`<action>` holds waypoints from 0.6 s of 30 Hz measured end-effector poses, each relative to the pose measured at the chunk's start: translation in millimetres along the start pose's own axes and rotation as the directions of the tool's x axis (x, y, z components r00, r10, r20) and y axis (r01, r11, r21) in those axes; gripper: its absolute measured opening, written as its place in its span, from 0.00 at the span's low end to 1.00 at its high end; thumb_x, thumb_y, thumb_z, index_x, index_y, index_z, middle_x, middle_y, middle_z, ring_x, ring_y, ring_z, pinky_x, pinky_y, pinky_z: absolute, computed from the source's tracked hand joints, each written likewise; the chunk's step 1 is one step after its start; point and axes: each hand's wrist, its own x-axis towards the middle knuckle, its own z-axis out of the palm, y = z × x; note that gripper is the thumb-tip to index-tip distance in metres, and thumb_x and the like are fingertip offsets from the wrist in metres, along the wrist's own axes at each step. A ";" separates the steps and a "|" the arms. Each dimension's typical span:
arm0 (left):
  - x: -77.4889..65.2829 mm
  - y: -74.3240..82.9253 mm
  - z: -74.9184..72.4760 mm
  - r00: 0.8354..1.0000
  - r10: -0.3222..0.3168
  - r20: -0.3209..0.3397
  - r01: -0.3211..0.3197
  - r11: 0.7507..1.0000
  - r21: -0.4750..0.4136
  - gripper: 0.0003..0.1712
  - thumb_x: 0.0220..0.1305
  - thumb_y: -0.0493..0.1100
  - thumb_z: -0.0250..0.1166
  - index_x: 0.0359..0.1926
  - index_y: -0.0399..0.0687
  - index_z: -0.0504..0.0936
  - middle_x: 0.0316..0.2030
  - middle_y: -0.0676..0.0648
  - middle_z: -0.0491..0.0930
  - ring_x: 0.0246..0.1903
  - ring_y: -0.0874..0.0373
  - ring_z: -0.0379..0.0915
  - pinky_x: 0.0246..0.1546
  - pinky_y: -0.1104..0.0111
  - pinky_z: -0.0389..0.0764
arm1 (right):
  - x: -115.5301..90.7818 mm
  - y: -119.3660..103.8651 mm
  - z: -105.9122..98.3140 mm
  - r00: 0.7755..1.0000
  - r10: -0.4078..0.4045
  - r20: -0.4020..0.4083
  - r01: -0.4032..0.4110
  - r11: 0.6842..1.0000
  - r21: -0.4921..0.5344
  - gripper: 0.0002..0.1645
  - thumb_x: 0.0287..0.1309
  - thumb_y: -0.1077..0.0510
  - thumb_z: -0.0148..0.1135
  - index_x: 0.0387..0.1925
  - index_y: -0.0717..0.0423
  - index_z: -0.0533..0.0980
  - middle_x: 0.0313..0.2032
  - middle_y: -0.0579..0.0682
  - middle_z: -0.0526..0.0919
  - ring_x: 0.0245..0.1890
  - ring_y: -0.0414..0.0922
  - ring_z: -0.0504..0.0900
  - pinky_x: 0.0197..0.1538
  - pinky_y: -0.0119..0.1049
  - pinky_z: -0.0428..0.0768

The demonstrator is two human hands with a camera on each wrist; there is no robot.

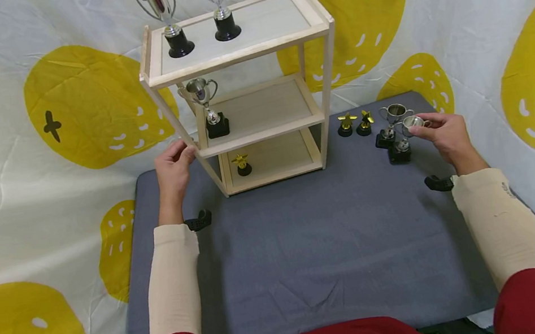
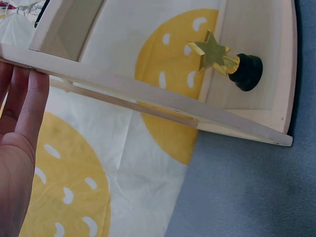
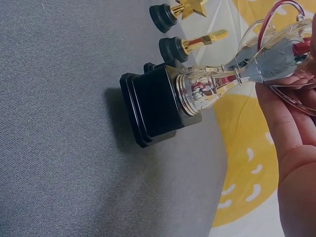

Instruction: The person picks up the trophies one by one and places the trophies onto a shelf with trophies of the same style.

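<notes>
In the head view my right hand (image 1: 450,138) grips the cup of a silver trophy (image 1: 400,149) with a square black base. I cannot tell whether that base (image 3: 153,106) touches the table. Just behind it stands a second silver trophy (image 1: 384,139). My left hand (image 1: 173,171) holds the left front post of a wooden shelf rack (image 1: 264,140) near its middle shelf; the fingers (image 2: 33,101) lie against the post in the left wrist view. A silver trophy (image 1: 217,125) stands on the middle shelf, a gold star trophy (image 1: 244,168) on the bottom one.
Two taller silver trophies, a left one (image 1: 180,45) and a right one (image 1: 227,29), stand on the top shelf. Two small gold star trophies, one (image 1: 345,128) beside the other (image 1: 364,126), stand right of the rack on the grey table (image 1: 310,252). A patterned curtain (image 1: 94,105) hangs behind.
</notes>
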 end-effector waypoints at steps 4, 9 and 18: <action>-0.2 -1.0 0.1 1.000 0.008 0.000 -0.008 1.000 -0.004 0.21 0.68 0.40 0.69 0.55 0.28 0.85 0.40 0.53 0.85 0.42 0.63 0.83 0.47 0.77 0.87 | 0.7 0.3 1.0 1.000 -0.006 0.010 0.006 1.000 -0.004 0.20 0.56 0.60 0.78 0.52 0.48 0.88 0.28 0.32 0.85 0.29 0.31 0.81 0.36 0.19 0.84; -0.2 -1.7 0.5 1.000 0.012 -0.006 -0.012 1.000 -0.023 0.20 0.67 0.39 0.70 0.54 0.29 0.86 0.40 0.51 0.85 0.42 0.63 0.83 0.47 0.77 0.87 | 3.2 2.8 1.0 1.000 0.006 0.013 -0.006 0.998 -0.060 0.24 0.57 0.55 0.78 0.57 0.47 0.86 0.29 0.29 0.84 0.31 0.30 0.81 0.37 0.18 0.84; 1.3 -3.8 -0.3 1.000 0.011 0.000 -0.011 1.000 -0.002 0.19 0.71 0.35 0.66 0.57 0.25 0.83 0.39 0.56 0.85 0.42 0.64 0.83 0.48 0.77 0.87 | 6.8 5.1 2.8 1.000 -0.021 0.021 0.023 0.994 -0.105 0.23 0.57 0.54 0.78 0.56 0.43 0.87 0.29 0.27 0.85 0.31 0.28 0.82 0.37 0.18 0.84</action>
